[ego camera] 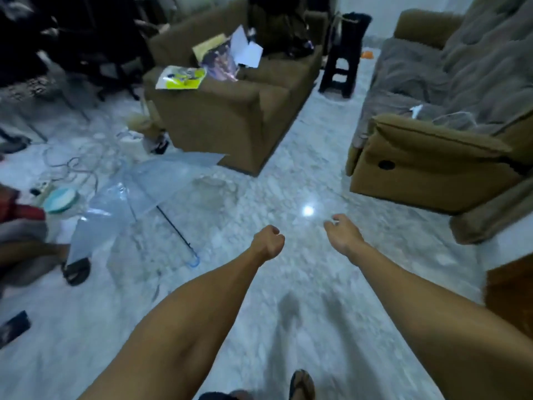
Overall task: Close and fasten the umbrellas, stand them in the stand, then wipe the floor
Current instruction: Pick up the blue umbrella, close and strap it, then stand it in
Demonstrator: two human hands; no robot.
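Nearby, clear umbrella [138,189] open on floor, seemingly wet; left hand [268,241] fisted, right hand [341,232] loose, both empty.

There is a single view, taken from the person's head, standing height, tilted forward and down over the marble floor [288,192]. Both bare forearms reach out from the bottom edge into the middle of the frame, so the lens sits close above them. It faces the brown armchair [230,111] straight ahead, with the sofa [432,157] along the right edge and the open clear umbrella [138,192] lying at the left. The wide lens bends the room's edges, and the picture is slightly blurred.
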